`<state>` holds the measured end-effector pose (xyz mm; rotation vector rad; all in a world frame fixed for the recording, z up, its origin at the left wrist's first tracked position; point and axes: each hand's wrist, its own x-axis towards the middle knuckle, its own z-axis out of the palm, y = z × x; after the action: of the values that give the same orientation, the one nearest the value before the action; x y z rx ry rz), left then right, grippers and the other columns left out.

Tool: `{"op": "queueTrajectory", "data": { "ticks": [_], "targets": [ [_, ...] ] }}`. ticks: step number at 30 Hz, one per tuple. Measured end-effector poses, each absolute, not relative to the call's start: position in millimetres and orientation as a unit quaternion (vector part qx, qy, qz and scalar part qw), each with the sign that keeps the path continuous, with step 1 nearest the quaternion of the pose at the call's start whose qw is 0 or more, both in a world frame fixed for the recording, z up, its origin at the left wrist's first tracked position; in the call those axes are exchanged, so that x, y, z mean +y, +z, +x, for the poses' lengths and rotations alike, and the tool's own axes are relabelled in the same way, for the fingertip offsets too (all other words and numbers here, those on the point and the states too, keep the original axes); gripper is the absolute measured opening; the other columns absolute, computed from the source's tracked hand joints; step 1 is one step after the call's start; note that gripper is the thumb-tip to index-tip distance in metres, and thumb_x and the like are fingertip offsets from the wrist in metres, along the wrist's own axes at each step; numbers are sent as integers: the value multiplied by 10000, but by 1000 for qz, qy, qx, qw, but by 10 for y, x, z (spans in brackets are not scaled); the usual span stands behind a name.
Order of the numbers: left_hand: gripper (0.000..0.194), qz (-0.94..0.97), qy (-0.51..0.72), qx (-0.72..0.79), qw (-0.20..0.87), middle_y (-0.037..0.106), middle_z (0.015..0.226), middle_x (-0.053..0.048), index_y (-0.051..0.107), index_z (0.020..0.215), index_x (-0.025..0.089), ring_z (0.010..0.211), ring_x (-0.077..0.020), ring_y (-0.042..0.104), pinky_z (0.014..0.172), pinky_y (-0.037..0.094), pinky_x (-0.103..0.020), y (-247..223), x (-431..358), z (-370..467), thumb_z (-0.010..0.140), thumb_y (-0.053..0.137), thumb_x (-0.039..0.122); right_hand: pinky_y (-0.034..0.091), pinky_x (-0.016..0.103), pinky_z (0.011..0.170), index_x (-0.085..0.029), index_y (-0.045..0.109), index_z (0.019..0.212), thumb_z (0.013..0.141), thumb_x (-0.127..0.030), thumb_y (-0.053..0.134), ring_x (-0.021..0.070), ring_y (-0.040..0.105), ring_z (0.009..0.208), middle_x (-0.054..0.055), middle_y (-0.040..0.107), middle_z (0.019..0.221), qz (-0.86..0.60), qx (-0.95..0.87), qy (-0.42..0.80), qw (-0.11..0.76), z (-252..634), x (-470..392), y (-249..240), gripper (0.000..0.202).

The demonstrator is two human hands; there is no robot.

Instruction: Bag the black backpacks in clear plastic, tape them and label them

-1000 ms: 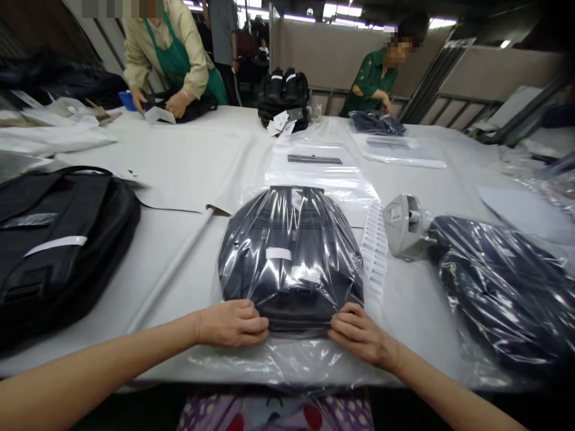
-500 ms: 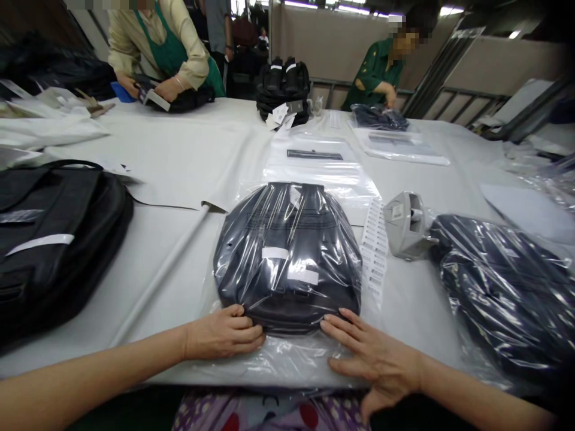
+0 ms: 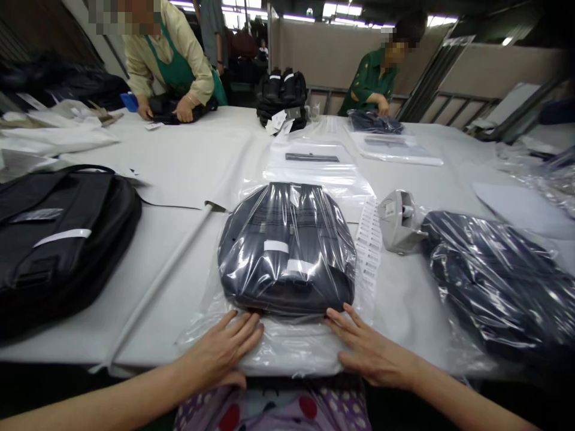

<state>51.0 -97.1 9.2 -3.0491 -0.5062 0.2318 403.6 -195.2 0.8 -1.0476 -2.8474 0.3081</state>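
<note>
A dark backpack (image 3: 287, 239) lies flat inside a clear plastic bag (image 3: 287, 353), straps upward, with white paper bands round the straps. The bag's loose end spreads toward the table's near edge. My left hand (image 3: 227, 347) rests on that loose plastic at the backpack's lower left, fingers stretched out. At the lower right my right hand (image 3: 366, 350) lies with spread fingers, its tips touching the plastic by the backpack's bottom edge. Neither hand grips anything.
A tape dispenser (image 3: 399, 224) stands right of a barcode label sheet (image 3: 369, 239). Bagged dark backpacks (image 3: 494, 269) lie further right, black backpacks (image 3: 67, 239) at left. Flat plastic bags (image 3: 314, 170) lie beyond. Two co-workers (image 3: 173, 60) handle bags across the table.
My left fingers have straightened from a curled position and lie flat on the plastic. The bagged backpack's near edge sits slightly farther from me. The left co-worker's hands have shifted.
</note>
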Motion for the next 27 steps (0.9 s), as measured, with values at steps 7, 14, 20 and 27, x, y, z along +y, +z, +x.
{"op": "queueTrajectory", "data": {
  "ticks": [7, 14, 20, 27],
  "targets": [
    [252, -978, -30, -206, 16, 487, 1318, -123, 514, 1137, 191, 1162, -247, 480, 1000, 291, -486, 28, -999, 546, 927, 391, 258, 144, 558, 1102, -141, 573, 878, 874, -56, 376, 238, 206, 1366, 157, 426, 1381, -364, -920, 86, 113, 4017, -1887, 105, 214],
    [268, -965, -117, -212, -98, 581, 1224, -66, 556, 902, 183, 1026, -156, 597, 846, 485, -251, 37, -825, 459, 882, 303, 97, 350, 439, 1065, -144, 460, 1187, 934, -141, 342, 170, 489, 1202, 122, 608, 1181, -407, -861, 62, 298, 4017, -1771, -147, 279],
    [222, -941, -238, -231, -63, 637, 1133, -64, 550, 856, 184, 866, -122, 662, 696, 521, -186, 58, -801, 531, 925, 339, 171, 530, 314, 830, -209, 508, 993, 956, -275, 329, 178, 647, 961, 70, 682, 982, -547, -729, 140, 387, 3926, -1735, -107, 194],
    [245, -945, -247, -213, -12, 571, 1247, -107, 540, 783, 166, 644, -94, 649, 550, 483, -195, 310, -730, 686, 943, 362, 214, 505, 280, 728, -230, 503, 806, 927, -402, 371, 183, 677, 769, 11, 707, 760, -651, -576, 215, 445, 3771, -1660, 14, 248]
  ]
}}
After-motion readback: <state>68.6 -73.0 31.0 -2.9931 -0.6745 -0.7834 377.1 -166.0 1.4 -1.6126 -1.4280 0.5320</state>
